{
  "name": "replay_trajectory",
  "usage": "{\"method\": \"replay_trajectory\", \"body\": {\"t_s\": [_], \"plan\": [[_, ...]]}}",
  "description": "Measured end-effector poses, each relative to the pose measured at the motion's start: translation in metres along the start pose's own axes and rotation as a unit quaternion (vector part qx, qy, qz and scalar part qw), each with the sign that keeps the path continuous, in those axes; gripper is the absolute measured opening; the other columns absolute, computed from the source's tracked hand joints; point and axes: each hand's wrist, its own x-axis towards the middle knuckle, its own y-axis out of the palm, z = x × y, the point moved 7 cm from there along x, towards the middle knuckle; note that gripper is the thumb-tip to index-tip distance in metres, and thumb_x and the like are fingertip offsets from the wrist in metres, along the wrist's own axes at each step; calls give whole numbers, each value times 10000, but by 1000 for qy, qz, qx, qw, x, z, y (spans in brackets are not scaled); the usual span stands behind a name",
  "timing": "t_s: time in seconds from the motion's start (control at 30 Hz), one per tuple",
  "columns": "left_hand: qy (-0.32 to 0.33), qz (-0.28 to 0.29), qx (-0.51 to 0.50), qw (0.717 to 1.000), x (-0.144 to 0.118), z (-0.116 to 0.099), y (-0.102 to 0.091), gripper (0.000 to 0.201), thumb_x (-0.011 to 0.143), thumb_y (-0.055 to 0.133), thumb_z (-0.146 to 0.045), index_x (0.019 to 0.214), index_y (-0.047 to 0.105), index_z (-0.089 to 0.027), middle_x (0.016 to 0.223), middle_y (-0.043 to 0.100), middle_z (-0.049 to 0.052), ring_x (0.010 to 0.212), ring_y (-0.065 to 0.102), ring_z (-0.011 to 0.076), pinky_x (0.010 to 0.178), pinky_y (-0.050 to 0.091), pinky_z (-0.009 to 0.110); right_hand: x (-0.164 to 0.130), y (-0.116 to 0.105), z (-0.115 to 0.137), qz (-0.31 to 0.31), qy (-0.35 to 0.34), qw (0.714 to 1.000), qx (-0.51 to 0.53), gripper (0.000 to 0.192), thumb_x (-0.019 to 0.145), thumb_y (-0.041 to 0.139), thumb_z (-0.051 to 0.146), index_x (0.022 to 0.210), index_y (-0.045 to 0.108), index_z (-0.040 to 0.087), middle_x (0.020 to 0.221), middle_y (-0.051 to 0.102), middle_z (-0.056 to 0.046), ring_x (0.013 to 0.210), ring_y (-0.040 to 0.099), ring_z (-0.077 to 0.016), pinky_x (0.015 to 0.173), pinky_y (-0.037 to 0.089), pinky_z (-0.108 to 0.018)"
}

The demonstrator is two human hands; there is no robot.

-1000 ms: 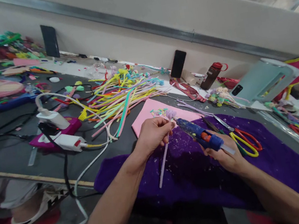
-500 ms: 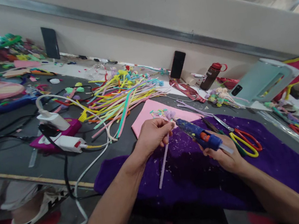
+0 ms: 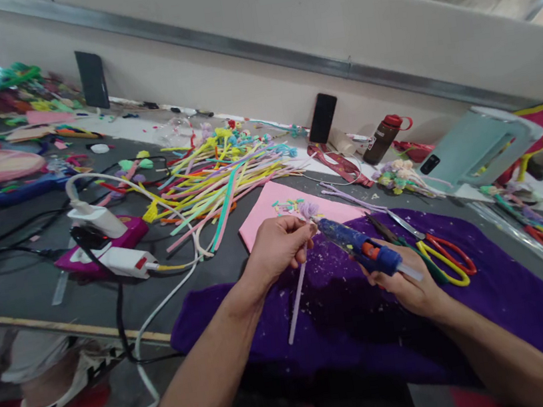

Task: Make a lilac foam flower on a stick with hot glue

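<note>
Fingers of the left hand pinch a pale pink stem near its top, just below a fuzzy lilac tuft, with the stem slanting down toward the person over a purple cloth. The right hand is clenched around the grip of a blue glue gun, whose nozzle points at the tuft and appears to touch it or sit just beside it. Both hands hover above the cloth, which is flecked with pale crumbs and spread on a dark grey table. A pink sheet lies partly under the cloth's far edge, just beyond the tuft. Scissors with yellow and red handles rest on the cloth beside the right hand. Farther out, a loose heap of coloured pipe cleaners sprawls to the left, near a white power strip and its cables. A black phone leans against the wall, with a red-capped bottle lying near it.
</note>
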Motion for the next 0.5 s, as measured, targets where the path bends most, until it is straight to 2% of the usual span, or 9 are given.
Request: {"method": "replay_trajectory", "body": {"t_s": [0.17,0.3,0.4,0.5], "plan": [[0,-2,-4,1000,0,1,0,233,746,563,-339,605,569,-154,385,497,-37,309,418,44,329,317,142,-2,-1,-2,-3,10,1000,-1,227,838,461,356,694,515,189,660,505,-20,574,464,-142,524,369,-263],[5,-19,-29,999,1,-2,-10,241,714,615,-367,617,578,-149,391,497,-40,304,416,40,315,303,141,0,-10,-2,-34,-4,999,-27,163,797,517,320,907,538,201,736,524,-15,605,485,-142,557,401,-262],[16,-32,-86,996,2,-5,-22,254,703,631,-383,650,594,-137,457,541,-31,284,382,23,275,241,143,7,-6,-5,-15,-12,992,-124,250,762,551,304,986,522,196,808,545,-29,680,514,-158,620,413,-277],[24,-54,-147,987,1,-8,-35,234,695,646,-354,695,609,-123,532,577,-26,284,369,7,262,224,140,11,9,-18,38,11,967,-253,299,762,549,337,1007,526,168,854,563,-55,715,540,-177,643,411,-292]]}}
